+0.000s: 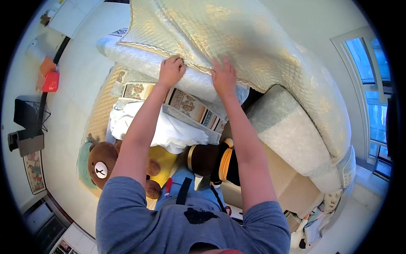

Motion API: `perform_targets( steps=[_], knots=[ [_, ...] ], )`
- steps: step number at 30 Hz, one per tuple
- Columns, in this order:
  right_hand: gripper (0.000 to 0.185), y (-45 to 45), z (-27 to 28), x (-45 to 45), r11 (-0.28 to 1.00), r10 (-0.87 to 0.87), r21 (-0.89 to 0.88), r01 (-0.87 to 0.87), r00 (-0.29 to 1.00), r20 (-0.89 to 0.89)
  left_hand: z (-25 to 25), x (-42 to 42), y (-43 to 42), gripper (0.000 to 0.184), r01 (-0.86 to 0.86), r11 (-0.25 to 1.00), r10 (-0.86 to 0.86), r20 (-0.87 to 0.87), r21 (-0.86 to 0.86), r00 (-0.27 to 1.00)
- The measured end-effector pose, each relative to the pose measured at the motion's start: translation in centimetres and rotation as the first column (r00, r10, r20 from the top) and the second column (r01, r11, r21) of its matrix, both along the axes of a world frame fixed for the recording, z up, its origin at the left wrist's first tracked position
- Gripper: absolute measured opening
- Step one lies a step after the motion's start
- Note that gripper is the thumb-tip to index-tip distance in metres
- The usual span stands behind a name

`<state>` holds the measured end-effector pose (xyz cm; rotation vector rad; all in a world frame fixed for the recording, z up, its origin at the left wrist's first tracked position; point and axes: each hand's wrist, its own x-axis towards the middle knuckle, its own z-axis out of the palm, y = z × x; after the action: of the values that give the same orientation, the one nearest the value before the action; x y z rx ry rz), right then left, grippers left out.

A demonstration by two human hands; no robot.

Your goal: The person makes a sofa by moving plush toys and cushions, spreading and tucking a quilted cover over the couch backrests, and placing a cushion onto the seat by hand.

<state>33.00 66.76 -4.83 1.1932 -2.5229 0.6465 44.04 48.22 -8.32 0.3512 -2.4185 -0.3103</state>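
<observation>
A pale yellow-green quilted sofa cover [253, 38] with a scalloped hem drapes over the sofa's back and along its right side. My left hand [172, 71] has its fingers curled on the hem, pinching the fabric. To the right of it, my right hand [224, 78] rests on the cover near the hem, its fingers stretched out and slightly blurred. Below the hem shows a light grey plush backrest [198, 84]. A patterned runner [186, 103] lies under both forearms, with a crumpled white cloth [148, 125] over part of it.
A brown teddy bear [103, 158] and a dark plush toy [207, 158] lie close to my body. At right stands a grey-and-white cushion [287, 127]. Folded clothes [315, 222] are heaped at lower right. A window [368, 84] is beyond; a red box [51, 81] stands far left.
</observation>
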Motion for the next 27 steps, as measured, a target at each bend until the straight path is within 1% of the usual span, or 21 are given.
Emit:
perform_targets(
  steps=[1,2,4,5,6,8,10,11,12,13,14,15,16,17,18,20,21,22,24,25,27],
  knots=[
    [0.039,0.1,1.1,0.5,0.978,0.124,0.148,-0.145,0.982,0.144,0.2,0.1,-0.1,0.021,-0.027,0.991,-0.003,0.23,0.128,0.973],
    [0.036,0.1,1.4,0.7,0.915,0.217,0.27,-0.301,0.929,0.301,0.3,-0.1,-0.3,0.021,-0.027,0.991,-0.003,0.229,0.13,0.973],
    [0.036,0.4,-0.2,1.2,0.929,0.175,0.253,-0.268,0.925,0.338,0.5,-0.7,-0.9,0.035,-0.118,0.979,0.066,0.29,0.164,0.955],
    [0.036,0.3,-0.5,1.3,0.944,0.135,0.234,-0.234,0.918,0.374,0.8,-0.8,-1.1,0.035,-0.121,0.979,0.069,0.291,0.164,0.954],
    [0.036,0.2,-0.8,1.1,0.943,0.137,0.234,-0.236,0.917,0.375,1.0,-1.0,-1.3,0.041,-0.107,0.983,0.05,0.342,0.15,0.938],
    [0.047,0.4,-1.3,0.5,0.974,0.018,0.212,-0.085,0.954,0.299,1.6,-1.6,-1.7,0.047,-0.09,0.986,0.028,0.403,0.137,0.915],
    [0.052,0.8,-1.7,-0.4,0.972,0.01,0.221,-0.081,0.953,0.302,1.9,-3.2,-2.2,0.058,-0.162,0.986,0.095,0.666,0.04,0.74],
    [0.058,0.8,-1.8,-0.8,0.97,0.005,0.23,-0.077,0.955,0.296,1.5,-4.2,-2.7,0.058,-0.164,0.986,0.095,0.668,0.04,0.738],
    [0.058,0.8,-1.0,-0.6,0.969,0.008,0.232,-0.08,0.955,0.297,1.1,-5.3,-3.3,0.059,-0.185,0.982,0.094,0.72,0.049,0.687],
    [0.06,1.1,-0.2,-0.2,0.949,0.101,0.259,-0.178,0.954,0.283,0.5,-6.3,-3.9,0.061,-0.207,0.977,0.089,0.769,0.058,0.634],
    [0.064,1.6,0.4,0.3,0.917,0.197,0.289,-0.274,0.942,0.271,0.0,-7.3,-4.2,0.061,-0.212,0.975,0.088,0.768,0.064,0.634],
    [0.064,2.0,0.4,1.3,0.913,0.201,0.297,-0.28,0.942,0.27,-0.3,-8.3,-4.4,0.06,-0.255,0.966,0.107,0.813,0.052,0.573],
    [0.063,2.3,0.2,2.8,0.898,0.21,0.356,-0.257,0.963,0.167,-0.8,-9.3,-4.5,0.059,-0.293,0.955,0.12,0.853,0.04,0.508],
    [0.063,2.7,-0.1,4.0,0.881,0.222,0.414,-0.228,0.973,0.063,-1.8,-10.0,-4.5,0.061,-0.297,0.955,0.162,0.841,-0.001,0.517],
    [0.063,3.2,-0.7,4.5,0.875,0.226,0.425,-0.23,0.972,0.062,-2.7,-10.7,-4.5,0.061,-0.301,0.953,0.153,0.841,0.012,0.519],
    [0.063,4.0,-2.6,5.2,0.904,0.218,0.42,-0.086,0.936,-0.277,-3.9,-12.0,-4.6,0.063,-0.323,0.944,0.229,0.828,-0.061,0.512],
    [0.06,4.3,-3.2,5.2,0.928,0.223,0.356,-0.104,0.924,-0.31,-4.3,-12.4,-4.9,0.063,-0.324,0.944,0.222,0.831,-0.053,0.51],
    [0.06,4.9,-3.8,5.3,0.926,0.224,0.364,-0.105,0.926,-0.304,-4.7,-12.8,-5.5,0.064,-0.339,0.94,0.202,0.851,-0.03,0.485],
    [0.054,5.1,-2.8,5.5,0.946,0.232,0.242,-0.218,0.972,-0.032,-4.7,-13.2,-6.3,0.065,-0.346,0.938,0.178,0.872,-0.01,0.457],
    [0.054,4.8,-2.3,4.9,0.946,0.226,0.242,-0.214,0.974,-0.024,-4.8,-13.2,-6.7,0.065,-0.361,0.932,0.214,0.863,-0.039,0.458],
    [0.054,4.4,-1.6,2.7,0.967,0.081,0.228,-0.11,0.988,0.133,-5.4,-13.4,-7.5,0.066,-0.356,0.931,0.245,0.866,-0.085,0.436]
  ],
)
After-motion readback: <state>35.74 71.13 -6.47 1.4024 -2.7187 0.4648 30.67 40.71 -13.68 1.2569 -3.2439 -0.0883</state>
